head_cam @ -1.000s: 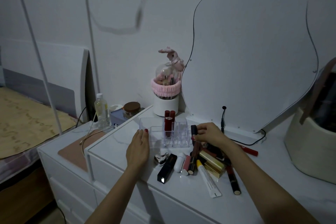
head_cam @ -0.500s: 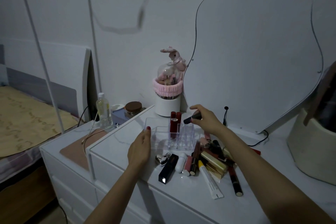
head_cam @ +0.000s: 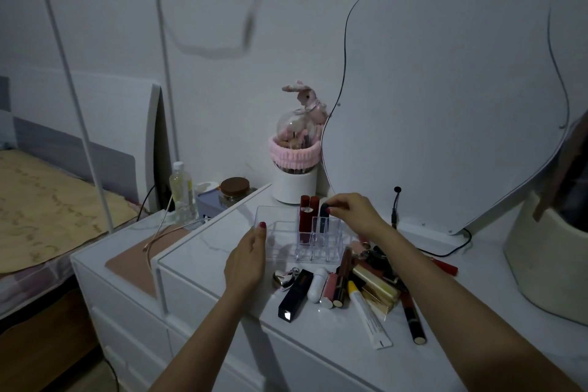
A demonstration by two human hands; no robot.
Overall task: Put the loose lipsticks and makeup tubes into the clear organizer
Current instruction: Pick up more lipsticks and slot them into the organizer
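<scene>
Two red lipsticks [head_cam: 308,219] stand upright in the back slots of the clear organizer [head_cam: 286,243], and I am setting a dark tube [head_cam: 324,216] upright into the slot just beside them, long axis vertical, rounded cap up. My right hand [head_cam: 356,215] pinches its cap between thumb and fingertips. My left hand [head_cam: 246,259] rests against the organizer's left end, fingers nearly straight, thumb on the rim. The organizer is hard transparent plastic split into square cells. No writing can be read anywhere; the white squeeze tube [head_cam: 367,317] carries print too small to make out. The loose pile [head_cam: 366,277] lies flat on the glossy white dresser [head_cam: 318,347] in front of the organizer: a square black case [head_cam: 294,296], a rounded white tube [head_cam: 316,285], boxy gold cases [head_cam: 378,283], mostly pointing toward me.
</scene>
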